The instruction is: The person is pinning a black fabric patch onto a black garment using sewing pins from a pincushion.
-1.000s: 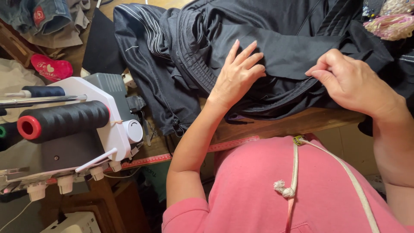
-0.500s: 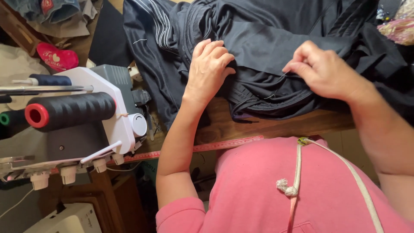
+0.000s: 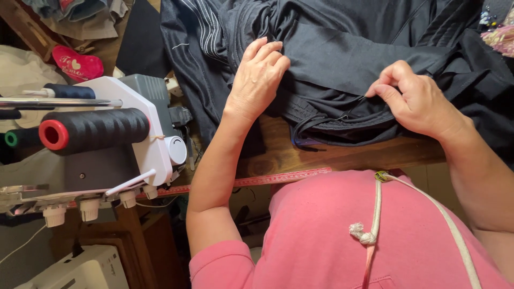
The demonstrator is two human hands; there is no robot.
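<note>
Two hands on the dark garment [image 3: 342, 59]: left hand [image 3: 259, 77] curled flat, right hand [image 3: 412, 99] pinching its folded edge.

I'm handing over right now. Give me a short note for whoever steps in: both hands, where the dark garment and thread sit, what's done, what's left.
Left hand: resting flat, fingers curled, on the dark garment, pressing it to the wooden table.
Right hand: fingertips pinched at a fold of the garment, apparently on a thin thread; too fine to confirm.
Garment is bunched across the table; its striped part lies toward the left.
Serger with black thread cone stands at left, untouched.
Done: cannot tell from here.
Left: likely finishing the thread work at that fold.
</note>
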